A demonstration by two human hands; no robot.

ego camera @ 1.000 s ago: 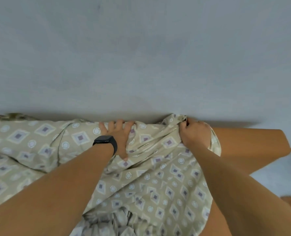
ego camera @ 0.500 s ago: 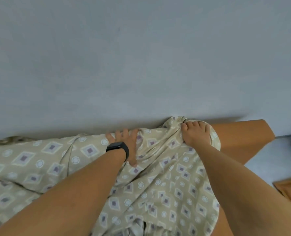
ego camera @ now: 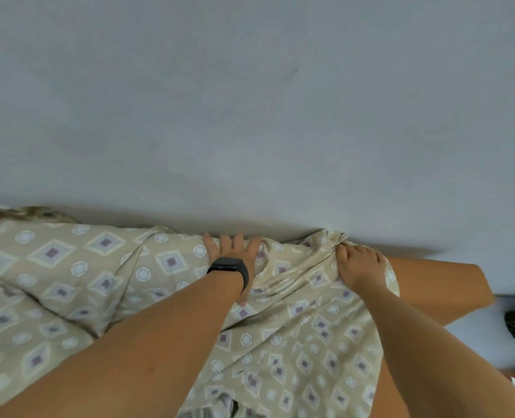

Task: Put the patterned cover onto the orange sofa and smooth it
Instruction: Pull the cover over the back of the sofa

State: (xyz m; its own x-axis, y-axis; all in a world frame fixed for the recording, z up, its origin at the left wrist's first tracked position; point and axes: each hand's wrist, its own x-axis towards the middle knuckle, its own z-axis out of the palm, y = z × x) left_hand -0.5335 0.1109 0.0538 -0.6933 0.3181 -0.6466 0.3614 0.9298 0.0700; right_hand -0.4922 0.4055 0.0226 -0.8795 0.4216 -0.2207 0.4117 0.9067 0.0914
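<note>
Two hands (ego camera: 235, 251) (ego camera: 360, 263), cover (ego camera: 69, 282) edge, sofa (ego camera: 437, 282)

1. My left hand (ego camera: 235, 251) sits near the middle of the frame and my right hand (ego camera: 360, 263) is to the right of it, both bare, with no gloves or rings that I can make out.
2. On my left wrist I wear a black smartwatch (ego camera: 229, 267) with a dark, rounded rectangular face and a plain black band.
3. My right wrist carries nothing.
4. Both my forearms are bare from the lower edge of the frame up to the wrists, with no sleeves showing.
</note>
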